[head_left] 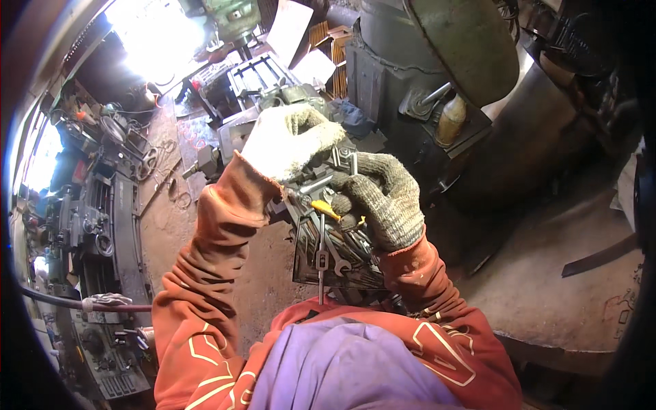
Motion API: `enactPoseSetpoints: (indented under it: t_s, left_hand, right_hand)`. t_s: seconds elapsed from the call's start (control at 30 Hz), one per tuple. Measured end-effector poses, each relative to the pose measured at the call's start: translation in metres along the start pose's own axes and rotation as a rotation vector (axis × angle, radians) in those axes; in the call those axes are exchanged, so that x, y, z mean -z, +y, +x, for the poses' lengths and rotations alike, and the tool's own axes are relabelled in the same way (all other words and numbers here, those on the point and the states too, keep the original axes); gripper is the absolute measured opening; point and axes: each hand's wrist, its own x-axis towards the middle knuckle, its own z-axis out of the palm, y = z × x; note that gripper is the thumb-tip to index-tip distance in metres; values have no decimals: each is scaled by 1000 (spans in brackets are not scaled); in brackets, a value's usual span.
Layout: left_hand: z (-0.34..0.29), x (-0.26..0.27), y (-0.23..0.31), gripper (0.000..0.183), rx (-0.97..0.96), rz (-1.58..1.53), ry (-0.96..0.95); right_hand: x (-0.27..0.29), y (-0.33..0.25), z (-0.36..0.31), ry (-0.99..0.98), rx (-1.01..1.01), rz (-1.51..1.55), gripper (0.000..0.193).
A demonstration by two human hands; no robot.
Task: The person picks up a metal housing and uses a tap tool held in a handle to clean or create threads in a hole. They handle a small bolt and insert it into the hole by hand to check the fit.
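My left hand point(290, 143), in a knitted glove washed out by bright light, is closed with fingers bent over the machine vise area. What it grips is hidden. By its fingertips stands a small metal piece point(345, 158). My right hand point(388, 201), in a grey-white knitted glove, is closed just to the right and slightly nearer. Its fingers curl around something mostly hidden. A short silver bar point(316, 185) runs up to them, and a yellow piece point(326, 209) shows beside the fingertips. Below lie a tap wrench point(322, 260) and an open-ended wrench point(339, 258).
A tool tray point(301, 270) with several metal tools sits below my hands. Beyond are a machine table point(263, 75) and a green machine head point(234, 17). A bottle point(451, 121) stands on a ledge at right. Left, scissors point(149, 162) lie near another machine point(89, 219).
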Motion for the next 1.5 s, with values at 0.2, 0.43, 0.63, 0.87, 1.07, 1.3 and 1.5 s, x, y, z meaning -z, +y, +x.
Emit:
enactPoseSetpoints:
  t_s: [0.2,0.43,0.63,0.87,1.07,1.3,1.5]
  left_hand:
    - [7,0,15,22,-42,71,-3]
    - [24,-13,23,22,-55,5,-55]
    - [60,-18,19,32,-345,144,-8]
    - [78,-32,33,31,-433,68,24]
    - [74,-20,30,30,-439,132,53]
    - [70,-17,27,29,-419,11,45]
    - [63,-15,39,26,-359,12,36]
  right_hand:
    - [-12,-16,-6,4,-53,99,29]
    - [-10,-29,-1,47,32,182,25]
    - [-2,-46,8,57,69,185,23]
    - [8,-56,20,78,212,105,22]
    - [-3,-55,22,30,229,118,23]
    - [-10,-58,22,6,218,60,28]
    - [-9,-54,28,7,253,47,29]
